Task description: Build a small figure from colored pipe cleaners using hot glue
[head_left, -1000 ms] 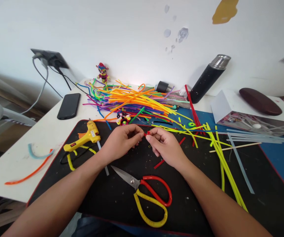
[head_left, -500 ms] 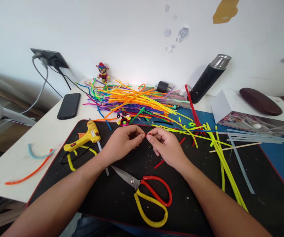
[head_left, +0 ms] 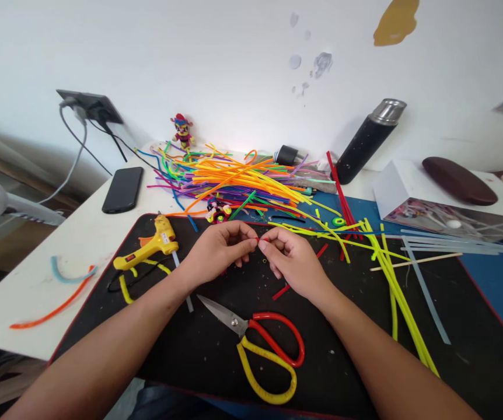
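My left hand (head_left: 224,248) and my right hand (head_left: 293,256) meet above the black mat (head_left: 334,326), thumbs and forefingers pinched together. Between the fingertips shows a small red piece of pipe cleaner (head_left: 261,240), gripped from both sides and mostly covered by the fingers. Loose red pipe cleaner pieces (head_left: 281,291) lie beside and beneath my right hand. Closer to me rest scissors (head_left: 238,324) with one red and one yellow handle, blades slightly apart or closed, I cannot tell. A yellow hot glue gun (head_left: 149,248) lies left of my left hand with a glue stick in it.
Behind the hands spreads a heap of coloured pipe cleaners (head_left: 243,178), with small figures (head_left: 182,131) by it. A black flask (head_left: 367,143), a white box (head_left: 395,189) and yellow-green pipe cleaners (head_left: 402,303) are at right. A phone (head_left: 122,189) lies at left.
Both hands stay almost in place, still pinching the red piece, with only slight finger movement. The camera view has shifted a little.
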Motion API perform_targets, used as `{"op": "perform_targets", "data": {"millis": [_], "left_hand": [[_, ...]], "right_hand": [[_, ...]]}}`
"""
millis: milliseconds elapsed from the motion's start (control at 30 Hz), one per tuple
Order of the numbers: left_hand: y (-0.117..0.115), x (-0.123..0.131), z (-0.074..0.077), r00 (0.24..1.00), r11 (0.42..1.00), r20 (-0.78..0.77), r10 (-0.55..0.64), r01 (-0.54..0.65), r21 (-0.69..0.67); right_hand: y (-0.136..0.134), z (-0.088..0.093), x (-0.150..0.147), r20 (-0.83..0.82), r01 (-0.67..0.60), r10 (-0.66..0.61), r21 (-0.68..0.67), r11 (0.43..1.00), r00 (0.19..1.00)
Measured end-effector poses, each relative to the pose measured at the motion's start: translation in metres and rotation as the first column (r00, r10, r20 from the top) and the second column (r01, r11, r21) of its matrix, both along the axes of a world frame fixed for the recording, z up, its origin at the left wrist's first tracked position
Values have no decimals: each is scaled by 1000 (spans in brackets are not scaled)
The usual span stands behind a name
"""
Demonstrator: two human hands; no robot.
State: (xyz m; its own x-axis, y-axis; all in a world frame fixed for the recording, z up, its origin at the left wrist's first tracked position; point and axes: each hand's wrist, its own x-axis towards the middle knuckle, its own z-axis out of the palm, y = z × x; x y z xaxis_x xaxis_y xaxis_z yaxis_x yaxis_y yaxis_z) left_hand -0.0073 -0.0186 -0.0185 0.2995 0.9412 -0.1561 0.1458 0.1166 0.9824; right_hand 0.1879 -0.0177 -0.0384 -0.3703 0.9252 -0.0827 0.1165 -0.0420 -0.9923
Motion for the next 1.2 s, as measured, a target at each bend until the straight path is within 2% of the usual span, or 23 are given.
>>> {"op": "perform_targets", "data": {"millis": [133,367,533,733,900,1200], "left_hand": [[1,-2,1,1000,1000,-21,-8,8,4],[2,-5,0,999,1000,-27,-22,22,5],[1,-3,1,998,999,-60,-28,29,16],[0,-3,1,998,999,-61,-32,34,27],[0,-3,-1,998,998,-14,-69,69,-11],[1,-1,-4,999,999,24,-39,40,-12]], "right_hand": [[1,2,1,-8,-36,36,-24,999,999],[2,6,3,-53,10,-13,-52,999,998],[1,3,2,0,4,-4,-22,1000,1000],[-1,-5,1,91,-10,2,88,996,996],[-1,-4,1,73,-6,1,61,998,997],[-1,1,1,75,-18,13,57,998,997]]}}
